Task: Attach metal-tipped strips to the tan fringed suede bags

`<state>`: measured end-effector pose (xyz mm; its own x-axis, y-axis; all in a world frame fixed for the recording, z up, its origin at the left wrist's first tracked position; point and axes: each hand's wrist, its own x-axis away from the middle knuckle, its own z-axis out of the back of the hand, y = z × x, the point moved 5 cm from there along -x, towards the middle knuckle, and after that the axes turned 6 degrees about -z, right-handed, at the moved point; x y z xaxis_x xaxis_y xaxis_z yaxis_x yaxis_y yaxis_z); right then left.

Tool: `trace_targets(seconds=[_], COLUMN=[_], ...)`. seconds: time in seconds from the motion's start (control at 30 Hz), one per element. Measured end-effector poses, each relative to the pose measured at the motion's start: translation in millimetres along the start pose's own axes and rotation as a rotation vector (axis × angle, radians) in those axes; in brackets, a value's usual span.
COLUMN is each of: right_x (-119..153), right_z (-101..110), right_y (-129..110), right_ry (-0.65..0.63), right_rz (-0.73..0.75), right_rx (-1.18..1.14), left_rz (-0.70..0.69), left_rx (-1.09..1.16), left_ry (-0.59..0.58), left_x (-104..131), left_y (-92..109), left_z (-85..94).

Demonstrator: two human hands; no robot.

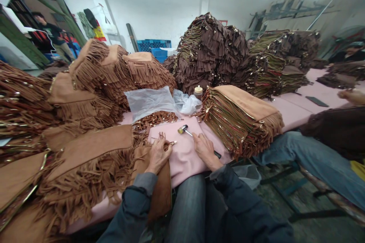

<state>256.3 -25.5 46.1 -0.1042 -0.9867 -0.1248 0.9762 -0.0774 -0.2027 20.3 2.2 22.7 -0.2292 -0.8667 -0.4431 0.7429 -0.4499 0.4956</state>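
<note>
My right hand (205,149) is wrapped round the handle of a small hammer (183,129). Its yellowish and dark head is held over the pink cloth (182,169), pointing left. My left hand (158,155) pinches a small piece with a shiny tip (173,143), apparently on the tan fringed bag (160,195). That bag lies partly on the cloth and hangs over the edge toward my lap. The fingers hide most of the pinched part. Just beyond my left hand, short brown leather tabs (159,117) lie in a heap, partly under clear plastic (149,102).
Stacked tan bags (242,102) stand at right, near a capped jar (198,92). More tan fringed bags (94,152) crowd the left. Dark brown bags (208,53) are piled behind. A co-worker's hand (352,96) and jeans-clad leg (308,155) are at right.
</note>
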Motion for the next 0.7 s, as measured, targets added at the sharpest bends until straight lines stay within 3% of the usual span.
trace_targets(seconds=[0.2, 0.47, 0.6, 0.7], right_x=[30.2, 67.6, 95.6, 109.7], right_z=[-13.5, -20.1, -32.6, -61.3], right_y=[-27.7, -63.4, -81.8, -83.7], right_ry=[0.153, 0.192, 0.102, 0.057], right_rz=[0.150, 0.163, 0.277, 0.270], right_rx=[-0.236, -0.373, -0.521, -0.633], left_rz=[0.047, 0.100, 0.229, 0.310], left_rx=[0.357, 0.495, 0.656, 0.826], left_ry=[-0.014, 0.013, 0.149, 0.319], left_x=[2.6, 1.8, 11.2, 18.6], left_y=[-5.0, -14.2, 6.0, 22.5], left_z=[4.2, 0.2, 16.9, 21.2])
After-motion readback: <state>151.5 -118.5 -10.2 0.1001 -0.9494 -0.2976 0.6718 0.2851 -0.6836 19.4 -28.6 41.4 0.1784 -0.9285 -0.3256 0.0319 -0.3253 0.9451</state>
